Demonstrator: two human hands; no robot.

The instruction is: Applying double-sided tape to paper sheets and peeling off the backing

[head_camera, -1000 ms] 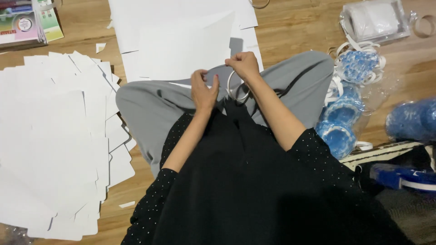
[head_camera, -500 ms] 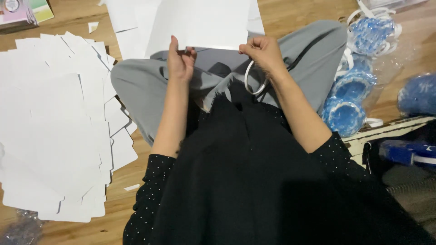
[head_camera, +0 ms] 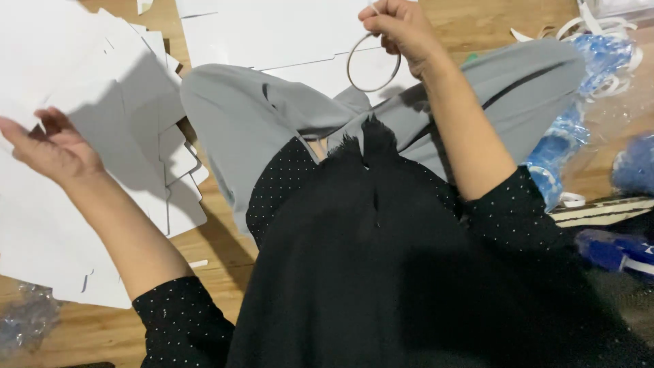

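Note:
I sit cross-legged on a wooden floor in grey trousers and a black dotted top. My right hand [head_camera: 402, 27] is raised over my right knee and pinches a thin grey loop [head_camera: 373, 63] that hangs below the fingers. My left hand [head_camera: 51, 146] is out to the left, palm up with fingers spread, over a wide spread of white card sheets [head_camera: 102, 88]; nothing is in it. A flat white sheet stack [head_camera: 272, 31] lies on the floor ahead of my knees.
Clear bags of blue rolls with white loops [head_camera: 586, 68] lie at the right, with a blue tool [head_camera: 616, 249] and a striped mat edge [head_camera: 599, 211] near my right hip. Crumpled clear plastic [head_camera: 24, 320] sits at the lower left.
My left hand let go of the white sheet it held up with the right and swung out left over the card spread. My right hand lifted higher, keeping the loop.

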